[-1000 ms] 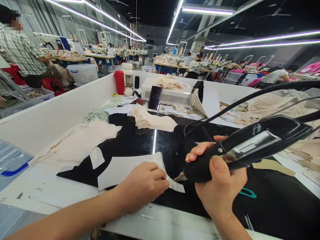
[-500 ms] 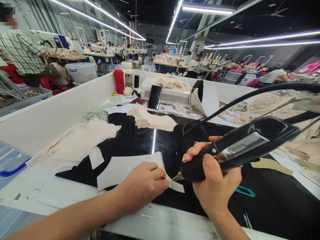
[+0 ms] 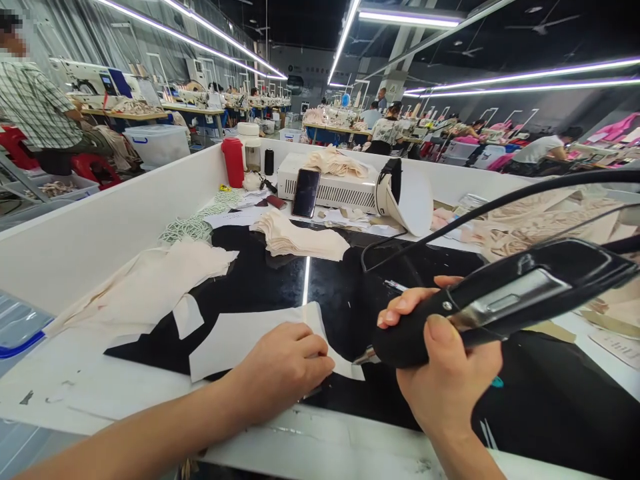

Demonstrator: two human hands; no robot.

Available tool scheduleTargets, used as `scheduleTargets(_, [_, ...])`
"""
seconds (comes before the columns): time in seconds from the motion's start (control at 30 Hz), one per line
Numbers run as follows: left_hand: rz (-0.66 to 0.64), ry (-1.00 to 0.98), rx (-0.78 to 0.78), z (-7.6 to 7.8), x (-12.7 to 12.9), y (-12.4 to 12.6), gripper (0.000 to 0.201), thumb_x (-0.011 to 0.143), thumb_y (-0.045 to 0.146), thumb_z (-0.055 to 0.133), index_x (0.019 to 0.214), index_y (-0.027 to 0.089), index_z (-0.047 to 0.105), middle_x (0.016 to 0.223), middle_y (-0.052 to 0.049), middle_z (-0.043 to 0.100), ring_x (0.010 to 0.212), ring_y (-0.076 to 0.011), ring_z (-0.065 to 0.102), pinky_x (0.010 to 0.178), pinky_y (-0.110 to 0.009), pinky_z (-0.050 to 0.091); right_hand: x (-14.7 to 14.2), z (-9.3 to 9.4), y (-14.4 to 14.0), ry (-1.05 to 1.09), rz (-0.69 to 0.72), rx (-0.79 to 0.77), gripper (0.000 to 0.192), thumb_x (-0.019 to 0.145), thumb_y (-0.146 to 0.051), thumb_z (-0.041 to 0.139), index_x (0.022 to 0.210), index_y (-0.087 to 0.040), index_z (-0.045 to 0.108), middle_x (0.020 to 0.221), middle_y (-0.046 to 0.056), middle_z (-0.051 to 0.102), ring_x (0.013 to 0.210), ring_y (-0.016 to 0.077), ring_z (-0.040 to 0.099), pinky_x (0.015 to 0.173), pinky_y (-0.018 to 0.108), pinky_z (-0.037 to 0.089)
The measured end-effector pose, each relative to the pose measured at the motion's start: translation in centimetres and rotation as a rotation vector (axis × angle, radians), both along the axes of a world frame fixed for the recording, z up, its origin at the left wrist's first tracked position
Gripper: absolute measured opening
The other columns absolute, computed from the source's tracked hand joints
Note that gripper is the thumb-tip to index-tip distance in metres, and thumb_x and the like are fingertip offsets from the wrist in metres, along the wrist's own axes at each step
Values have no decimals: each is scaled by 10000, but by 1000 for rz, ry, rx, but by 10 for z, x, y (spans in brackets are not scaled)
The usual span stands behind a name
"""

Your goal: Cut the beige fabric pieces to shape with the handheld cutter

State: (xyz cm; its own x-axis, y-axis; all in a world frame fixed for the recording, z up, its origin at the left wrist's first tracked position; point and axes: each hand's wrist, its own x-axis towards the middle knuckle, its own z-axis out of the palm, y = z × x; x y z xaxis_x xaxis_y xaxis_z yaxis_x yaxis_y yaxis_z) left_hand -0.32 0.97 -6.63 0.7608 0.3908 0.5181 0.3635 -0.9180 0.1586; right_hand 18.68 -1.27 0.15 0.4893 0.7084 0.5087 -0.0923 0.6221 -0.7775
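My left hand presses down on a white cut piece, its thumb and fingers closed on the piece's right edge. The piece, fabric or paper, lies flat on a black work surface. In my right hand is a black corded hand tool with a silver lever along its body. Its pointed metal tip is at the narrow right end of the white piece; I cannot tell whether it touches. A teal object is mostly hidden behind my right wrist.
A stack of cream fabric pieces lies ahead, more cream fabric to the left. Behind stand a phone, a white vented box and a red bottle. Tweezers lie near the front. A black cable arches at right.
My right hand has moved right with the tool, taking its tip from beside my left fingers towards the piece's right end. My left hand stays in place. The teal object is more covered.
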Motion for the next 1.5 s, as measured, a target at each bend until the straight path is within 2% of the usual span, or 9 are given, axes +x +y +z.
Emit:
scheduleTargets(0.13, [1, 3, -13, 1, -1, 0, 139, 1065, 132, 619, 980, 183, 716, 950, -16, 735, 825, -190, 640, 790, -346, 525, -1, 2, -1, 8, 8, -16, 322, 859, -299, 839, 1118, -257, 653, 767, -44, 713, 601, 154, 657, 584, 311, 586])
scheduleTargets(0.27, [-4, 9, -18, 2, -1, 0, 166, 1072, 127, 600, 964, 176, 716, 942, -20, 732, 820, -191, 638, 794, -340, 526, -4, 6, -4, 51, 61, 1, 356, 840, -367, 858, 1113, -258, 657, 756, -44, 703, 583, 152, 644, 542, 296, 577])
scheduleTargets(0.43, [-8, 15, -19, 1, -1, -1, 127, 1063, 138, 621, 1002, 180, 724, 945, -17, 729, 818, -194, 631, 786, -345, 523, -10, 1, -6, 29, 102, 2, 397, 845, -418, 874, 1142, -268, 659, 776, -42, 696, 604, 158, 650, 571, 312, 577])
scheduleTargets(0.63, [0, 35, -8, 0, -1, 0, 128, 1057, 145, 632, 969, 186, 715, 950, -11, 722, 825, -193, 627, 786, -348, 516, -12, -3, -8, 15, 95, -23, 362, 865, -374, 852, 1143, -269, 646, 787, -43, 702, 608, 155, 654, 578, 311, 578])
scheduleTargets(0.73, [2, 33, -7, 0, -1, 0, 150, 1066, 138, 612, 969, 186, 715, 940, -10, 720, 817, -189, 624, 787, -347, 516, -11, 0, -9, 1, 98, -36, 335, 881, -352, 836, 1144, -271, 645, 784, -45, 700, 615, 155, 660, 593, 317, 587])
scheduleTargets(0.93, [-4, 14, 4, 1, -1, 0, 126, 1068, 143, 619, 1001, 181, 718, 960, -18, 729, 836, -193, 632, 790, -347, 521, -2, 8, -10, 23, 61, -2, 385, 816, -405, 885, 1098, -263, 665, 738, -42, 691, 558, 163, 638, 514, 305, 571])
scheduleTargets(1.5, [-5, 2, -21, 3, -1, 0, 180, 1087, 134, 574, 1005, 182, 727, 941, -28, 734, 833, -182, 657, 805, -343, 555, -2, 2, -12, 2, 43, -3, 357, 848, -383, 854, 1122, -266, 656, 760, -40, 690, 580, 162, 640, 537, 312, 569])
